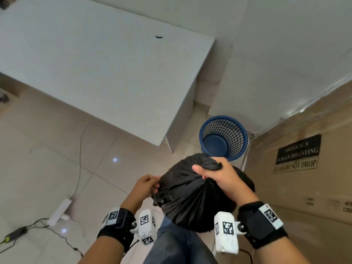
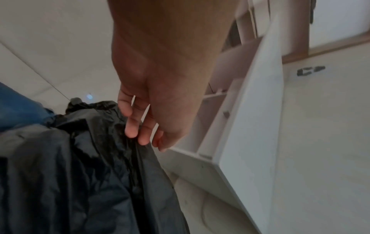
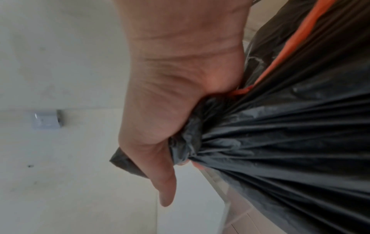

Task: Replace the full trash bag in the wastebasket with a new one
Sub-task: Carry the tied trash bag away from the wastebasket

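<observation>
A full black trash bag (image 1: 192, 195) hangs in front of me, out of the wastebasket. My right hand (image 1: 215, 174) grips its gathered neck (image 3: 192, 142) in a fist, with the thumb sticking out. My left hand (image 1: 147, 184) pinches a fold of the bag's left side (image 2: 128, 142) with its fingertips. An orange strip (image 3: 296, 41) shows on the bag in the right wrist view. The blue mesh wastebasket (image 1: 223, 137) stands empty on the floor beyond the bag, in the corner. No new bag is in view.
A white desk (image 1: 99, 69) fills the upper left, its corner close to the wastebasket. A large cardboard box (image 1: 304, 178) marked "DO NOT DROP" stands at the right. A white power strip (image 1: 59, 212) and black cables (image 1: 47, 229) lie on the tiled floor at the left.
</observation>
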